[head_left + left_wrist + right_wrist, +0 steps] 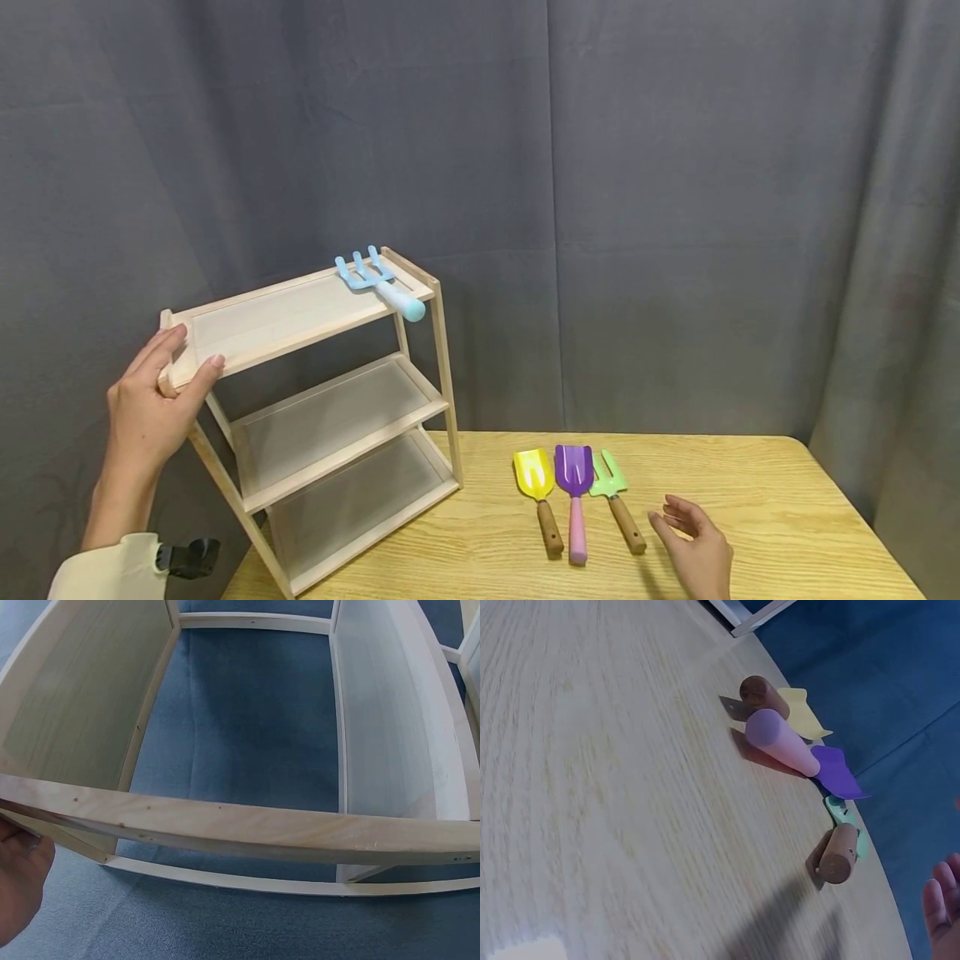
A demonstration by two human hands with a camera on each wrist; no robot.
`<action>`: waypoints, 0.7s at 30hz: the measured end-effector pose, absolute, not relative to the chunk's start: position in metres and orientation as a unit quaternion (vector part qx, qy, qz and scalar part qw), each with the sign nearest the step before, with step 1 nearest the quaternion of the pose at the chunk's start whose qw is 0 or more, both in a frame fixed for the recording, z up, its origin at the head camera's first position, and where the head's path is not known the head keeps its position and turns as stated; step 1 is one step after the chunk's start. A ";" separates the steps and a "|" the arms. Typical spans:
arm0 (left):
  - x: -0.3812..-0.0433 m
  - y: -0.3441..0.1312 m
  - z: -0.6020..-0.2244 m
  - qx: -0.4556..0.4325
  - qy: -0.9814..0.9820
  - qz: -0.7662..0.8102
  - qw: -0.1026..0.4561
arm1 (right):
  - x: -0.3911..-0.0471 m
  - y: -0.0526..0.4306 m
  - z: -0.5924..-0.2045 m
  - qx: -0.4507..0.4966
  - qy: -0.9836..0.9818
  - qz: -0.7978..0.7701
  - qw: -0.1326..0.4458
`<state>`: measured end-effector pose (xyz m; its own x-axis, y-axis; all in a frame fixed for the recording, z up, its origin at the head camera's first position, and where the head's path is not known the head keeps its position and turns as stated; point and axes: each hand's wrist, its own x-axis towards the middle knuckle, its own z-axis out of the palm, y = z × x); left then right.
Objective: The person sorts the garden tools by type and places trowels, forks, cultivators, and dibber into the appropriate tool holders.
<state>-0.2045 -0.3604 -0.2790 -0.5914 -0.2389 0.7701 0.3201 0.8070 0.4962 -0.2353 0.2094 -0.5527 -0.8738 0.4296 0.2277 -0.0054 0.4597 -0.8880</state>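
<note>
A pale wooden three-tier rack (300, 312) stands at the table's left end. My left hand (187, 354) grips the top shelf's left corner, thumb on the front edge and fingers on top. In the left wrist view the hand (19, 877) shows beside a rack rail (240, 825). A light blue toy rake (378, 283) lies at the right end of the top shelf. On the table lie a yellow trowel (536, 483), a purple trowel (574, 483) and a green fork (611, 483) side by side. My right hand (663, 512) hovers open just right of the green fork's handle (838, 855).
The light wooden table (750, 500) ends at its right edge near a grey curtain (675, 208) that hangs behind everything. The two lower shelves (337, 417) of the rack hold nothing. Bare tabletop (592, 787) stretches in front of the tools.
</note>
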 end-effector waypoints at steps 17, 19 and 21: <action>-0.205 -0.361 -0.279 -0.018 -0.838 -0.307 0.451 | -0.237 0.205 -0.565 -0.118 -0.842 0.492 0.188; -0.205 -0.361 -0.279 -0.018 -0.838 -0.305 0.451 | -0.238 0.204 -0.566 -0.122 -0.842 0.492 0.185; -0.206 -0.362 -0.280 -0.019 -0.838 -0.305 0.452 | -0.238 0.204 -0.566 -0.124 -0.842 0.492 0.183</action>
<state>-0.2058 -0.3615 -0.2795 -0.5906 -0.2438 0.7693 0.3084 0.8127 0.4943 -0.2383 0.2036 -0.5660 -0.9028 0.3878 0.1859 0.0285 0.4852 -0.8740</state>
